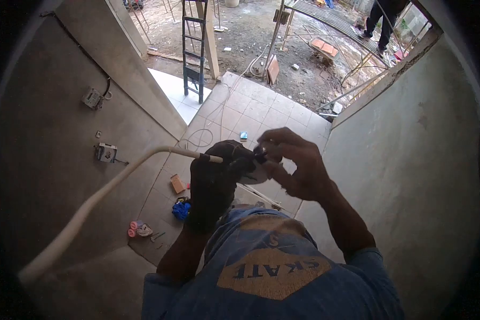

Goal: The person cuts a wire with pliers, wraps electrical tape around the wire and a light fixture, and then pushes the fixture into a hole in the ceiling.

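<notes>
My left hand, in a dark glove, is closed around a cream-coloured tube near its end. The tube bends over and runs down to the lower left, close to the camera. A pale, rounded thing shows below the gloved fingers, mostly covered by them. Right beside the glove, my bare right hand pinches a small dark piece between thumb and fingers; I cannot tell what it is. Both hands are raised in front of my chest, above the tiled floor.
On the left wall are electrical boxes. A blue bundle, an orange brick and a hammer-like tool lie below. A black ladder leans by the doorway. Outside, a person stands on a scaffold plank.
</notes>
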Motion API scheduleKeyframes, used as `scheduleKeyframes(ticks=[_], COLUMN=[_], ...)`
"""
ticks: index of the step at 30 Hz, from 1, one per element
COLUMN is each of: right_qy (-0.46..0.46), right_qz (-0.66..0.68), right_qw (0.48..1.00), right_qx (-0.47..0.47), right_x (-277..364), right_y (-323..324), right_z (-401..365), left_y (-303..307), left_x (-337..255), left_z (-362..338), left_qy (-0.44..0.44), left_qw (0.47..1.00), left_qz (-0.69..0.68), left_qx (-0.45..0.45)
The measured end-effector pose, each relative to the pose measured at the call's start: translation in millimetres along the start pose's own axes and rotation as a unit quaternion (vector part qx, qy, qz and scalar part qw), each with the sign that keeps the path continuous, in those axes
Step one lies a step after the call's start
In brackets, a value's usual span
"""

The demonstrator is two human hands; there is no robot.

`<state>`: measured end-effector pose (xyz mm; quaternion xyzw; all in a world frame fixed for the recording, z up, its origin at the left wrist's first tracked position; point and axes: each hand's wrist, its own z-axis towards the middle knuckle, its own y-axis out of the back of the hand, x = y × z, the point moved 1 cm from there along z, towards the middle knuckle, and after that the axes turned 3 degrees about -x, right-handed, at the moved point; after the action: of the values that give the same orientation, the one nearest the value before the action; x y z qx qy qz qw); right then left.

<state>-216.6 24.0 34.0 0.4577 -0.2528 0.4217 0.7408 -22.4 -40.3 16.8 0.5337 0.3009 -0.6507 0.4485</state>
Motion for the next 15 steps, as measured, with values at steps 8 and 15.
scheduleKeyframes(ticks=[8,15], right_qy=[0.024,-0.006], right_qz=[0.014,0.122], right_qw=[1.000,0.992], right_qx=[-0.011,0.027], right_x=[1.0,-19.4], right_y=[-16.5,-27.5], right_z=[26.7,30.9], left_y=[10.2,9.9], left_x=[-15.4,-8.6], left_z=[7.9,2.0], left_qy=[0.048,0.052], left_qw=[0.998,0.996], left_qz=[0.036,0.063], left_qx=[0.004,0.031])
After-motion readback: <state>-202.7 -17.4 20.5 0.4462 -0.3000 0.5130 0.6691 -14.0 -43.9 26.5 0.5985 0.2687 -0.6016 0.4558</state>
